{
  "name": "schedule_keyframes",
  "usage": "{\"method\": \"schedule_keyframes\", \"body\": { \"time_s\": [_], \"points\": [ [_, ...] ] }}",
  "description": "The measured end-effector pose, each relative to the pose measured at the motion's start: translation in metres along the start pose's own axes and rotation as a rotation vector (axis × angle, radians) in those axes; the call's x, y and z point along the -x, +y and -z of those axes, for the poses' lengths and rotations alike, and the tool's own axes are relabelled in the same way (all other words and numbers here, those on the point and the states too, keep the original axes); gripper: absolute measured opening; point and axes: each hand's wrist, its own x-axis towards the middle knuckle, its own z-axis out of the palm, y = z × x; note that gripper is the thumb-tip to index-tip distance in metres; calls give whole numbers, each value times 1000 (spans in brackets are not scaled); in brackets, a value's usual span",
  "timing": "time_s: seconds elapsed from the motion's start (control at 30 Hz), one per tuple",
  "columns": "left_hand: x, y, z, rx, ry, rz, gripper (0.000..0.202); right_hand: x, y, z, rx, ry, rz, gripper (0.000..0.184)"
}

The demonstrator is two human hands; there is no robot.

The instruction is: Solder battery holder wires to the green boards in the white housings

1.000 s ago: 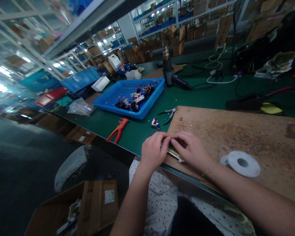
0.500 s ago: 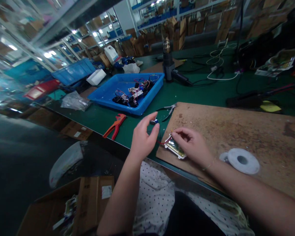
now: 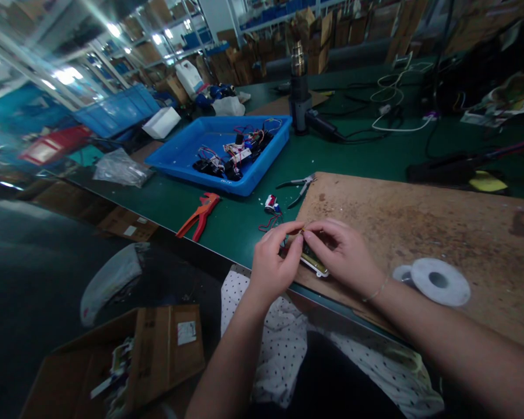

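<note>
My left hand (image 3: 276,259) and my right hand (image 3: 341,249) meet fingertip to fingertip at the board's left edge. Both are closed in a pinch around a thin yellowish strand (image 3: 303,231), too small to make out fully. Under the fingers lies a flat module with a white frame (image 3: 319,271) and a shiny yellowish face, partly hidden by both hands. Just beyond my left hand, a small white, red and blue cylindrical part (image 3: 271,203) rests on the green table, with a red wire (image 3: 268,223) curling from it towards my fingers.
The brown board (image 3: 367,203) carries a white spool (image 3: 440,281). Grey-handled pliers (image 3: 303,189) touch its far left corner. Orange-red pliers (image 3: 199,216) lie left. Behind are a blue tray (image 3: 179,145) of wired parts and an upright heat gun (image 3: 300,96). An open carton (image 3: 166,343) stands below.
My left hand has moved right and closed its open fingers against my right fingertips. This uncovers the small cylindrical part and its red wire. The right hand keeps its pinch at the module.
</note>
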Motion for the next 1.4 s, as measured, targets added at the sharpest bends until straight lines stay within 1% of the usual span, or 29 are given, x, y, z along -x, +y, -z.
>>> {"method": "schedule_keyframes", "body": {
  "time_s": [0.33, 0.5, 0.6, 0.67, 0.8, 1.03, 1.2, 1.4],
  "points": [
    [9, -2, -2, 95, 10, 29, 27, 1, -6, 2, 97, 64, 87, 11],
    [13, -1, -5, 211, -1, 85, 40, 0, -6, 4, 94, 61, 84, 11],
    [13, 1, -6, 213, 18, 113, 36, 0, -5, 4, 85, 61, 92, 12],
    [13, 4, -5, 159, 22, 92, 34, 0, -4, 4, 83, 54, 101, 12],
    [13, 6, -3, 38, 26, -6, 34, 0, -4, 4, 74, 28, 90, 13],
    [13, 4, -4, -65, 47, -108, 36, 1, -5, 4, 57, 33, 91, 12],
    [15, 5, -7, -110, 51, -137, 38, 0, -6, 4, 56, 42, 71, 13],
    [17, 4, -6, -95, 30, -126, 39, 0, -7, 5, 49, 53, 86, 11]
  ]
}}
